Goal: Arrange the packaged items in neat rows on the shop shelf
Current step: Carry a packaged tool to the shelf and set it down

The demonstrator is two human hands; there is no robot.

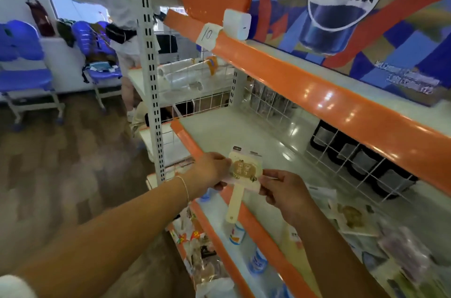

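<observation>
Both hands hold one cream packaged item (245,170) with a gold round label and a long handle hanging down, just above the front edge of the white shop shelf (234,131). My left hand (210,170) pinches its left side. My right hand (280,187) grips its right edge. Further right on the same shelf lie more flat packaged items (351,219), loosely scattered and partly blurred.
Orange shelf lips (317,95) run diagonally above and below. A wire grid back (353,158) closes the shelf. Lower shelves hold small bottles (236,234) and snack bags (195,236). Another person (114,4) stands at the far end beside blue chairs (22,63).
</observation>
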